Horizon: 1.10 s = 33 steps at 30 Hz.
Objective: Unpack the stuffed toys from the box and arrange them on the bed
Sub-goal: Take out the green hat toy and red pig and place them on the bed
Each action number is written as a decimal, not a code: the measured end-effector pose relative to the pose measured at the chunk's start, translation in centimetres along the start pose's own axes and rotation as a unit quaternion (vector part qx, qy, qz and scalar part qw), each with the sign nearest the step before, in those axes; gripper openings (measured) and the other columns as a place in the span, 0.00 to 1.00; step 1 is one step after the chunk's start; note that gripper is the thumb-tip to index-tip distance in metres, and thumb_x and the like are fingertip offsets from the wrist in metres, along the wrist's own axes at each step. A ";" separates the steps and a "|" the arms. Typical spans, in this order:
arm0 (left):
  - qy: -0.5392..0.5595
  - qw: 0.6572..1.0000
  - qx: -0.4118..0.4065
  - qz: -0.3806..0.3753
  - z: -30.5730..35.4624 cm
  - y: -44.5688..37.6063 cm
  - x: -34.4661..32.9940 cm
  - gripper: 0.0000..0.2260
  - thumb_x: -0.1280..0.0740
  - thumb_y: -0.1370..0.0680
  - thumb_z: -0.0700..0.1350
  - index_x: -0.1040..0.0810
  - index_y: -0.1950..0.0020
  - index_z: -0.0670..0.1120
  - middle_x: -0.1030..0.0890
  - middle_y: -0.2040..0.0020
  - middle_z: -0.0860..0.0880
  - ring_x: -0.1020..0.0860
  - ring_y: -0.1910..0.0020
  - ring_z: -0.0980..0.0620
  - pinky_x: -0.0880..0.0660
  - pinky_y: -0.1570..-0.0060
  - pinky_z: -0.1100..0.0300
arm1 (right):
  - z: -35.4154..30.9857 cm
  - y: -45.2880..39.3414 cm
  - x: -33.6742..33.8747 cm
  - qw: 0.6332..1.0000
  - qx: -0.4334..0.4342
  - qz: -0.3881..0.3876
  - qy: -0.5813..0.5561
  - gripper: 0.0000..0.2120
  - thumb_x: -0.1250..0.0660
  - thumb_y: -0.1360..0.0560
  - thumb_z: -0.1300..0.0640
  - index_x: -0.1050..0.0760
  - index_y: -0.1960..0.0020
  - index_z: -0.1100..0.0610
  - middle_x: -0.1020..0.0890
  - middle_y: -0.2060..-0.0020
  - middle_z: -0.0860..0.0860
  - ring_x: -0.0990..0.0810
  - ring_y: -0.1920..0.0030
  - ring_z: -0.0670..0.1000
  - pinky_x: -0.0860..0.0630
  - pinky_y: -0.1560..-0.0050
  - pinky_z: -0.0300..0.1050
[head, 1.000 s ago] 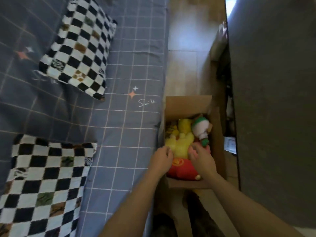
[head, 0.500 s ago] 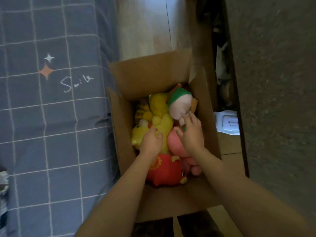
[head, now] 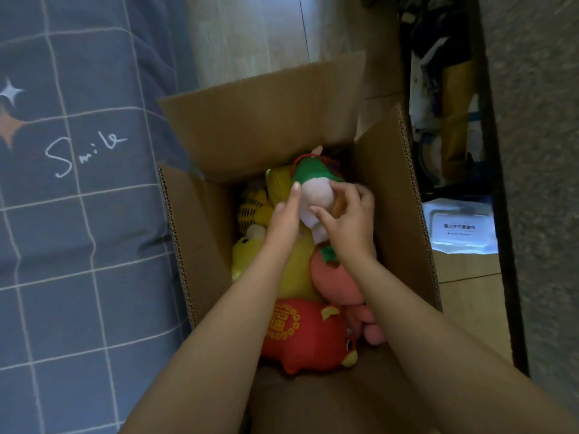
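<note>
The doll (head: pixel 315 200), pale pink with a green cap, sits atop the toys in the box (head: pixel 388 214). The left hand (head: pixel 283 219) presses flat fingers against it. The right hand (head: pixel 352 222) pinches it with curled fingers.

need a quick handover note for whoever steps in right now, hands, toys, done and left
Left hand: fingers straight, pressed against the left side of the pale doll with the green hat.
Right hand: fingers curled round the same doll from the right.
The doll is held between both hands, above the other toys and inside the cardboard box.
In the box: yellow plush, striped orange plush, pink plush, red plush.
Done: no toy shows on the visible part of the bed.
Left: lift the doll out, set it on the bed, then do the rest.
</note>
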State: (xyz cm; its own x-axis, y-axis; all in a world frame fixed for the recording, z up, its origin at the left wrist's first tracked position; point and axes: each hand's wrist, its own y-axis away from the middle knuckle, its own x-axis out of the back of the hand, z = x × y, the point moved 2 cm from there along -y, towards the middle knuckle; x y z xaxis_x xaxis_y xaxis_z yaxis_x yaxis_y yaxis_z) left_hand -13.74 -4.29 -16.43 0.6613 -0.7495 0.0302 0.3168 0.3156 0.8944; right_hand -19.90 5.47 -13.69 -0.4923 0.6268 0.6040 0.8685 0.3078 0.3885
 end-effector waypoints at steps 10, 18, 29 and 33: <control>0.001 0.992 0.123 -0.012 1.1 -1.6 1.9 0.41 0.25 0.39 0.64 0.30 0.32 0.45 0.21 0.41 0.43 0.21 0.46 0.44 0.21 0.52 0.52 | -0.4 1.1 -0.2 0.952 -0.082 -0.124 -0.269 0.18 0.33 0.26 0.62 0.27 0.37 0.55 0.20 0.45 0.48 0.22 0.44 0.40 0.24 0.44 0.36; 0.042 0.991 -0.074 0.101 0.4 3.2 5.8 0.40 0.21 0.37 0.49 0.36 0.29 0.50 0.22 0.40 0.48 0.21 0.46 0.50 0.22 0.46 0.51 | 4.7 11.5 0.2 0.977 -0.067 -0.197 0.040 0.16 0.26 0.32 0.55 0.21 0.46 0.57 0.19 0.55 0.47 0.23 0.53 0.44 0.31 0.54 0.33; 0.015 0.989 -0.113 0.092 -0.8 4.7 6.6 0.40 0.22 0.37 0.50 0.37 0.29 0.53 0.23 0.39 0.49 0.22 0.44 0.51 0.22 0.44 0.50 | 8.5 12.7 -4.6 0.822 0.074 -0.438 0.356 0.52 0.25 0.46 0.33 0.38 0.30 0.54 0.28 0.37 0.56 0.30 0.37 0.58 0.34 0.36 0.50; 0.036 0.990 -0.108 0.089 -1.6 5.3 6.8 0.40 0.22 0.36 0.49 0.37 0.29 0.53 0.23 0.39 0.49 0.22 0.44 0.50 0.22 0.45 0.49 | 8.4 12.5 -5.3 0.827 0.059 -0.413 0.376 0.39 0.24 0.43 0.39 0.29 0.38 0.56 0.23 0.41 0.58 0.26 0.41 0.60 0.28 0.41 0.50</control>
State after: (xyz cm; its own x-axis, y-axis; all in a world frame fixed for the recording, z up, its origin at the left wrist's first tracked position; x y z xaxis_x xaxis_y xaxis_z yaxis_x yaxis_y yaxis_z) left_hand -6.49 -6.79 -12.17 0.7637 -0.6303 0.1399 0.3239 0.5614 0.7615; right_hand -5.91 12.00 -17.87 -0.7791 -0.4412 0.4454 0.1947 0.5051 0.8408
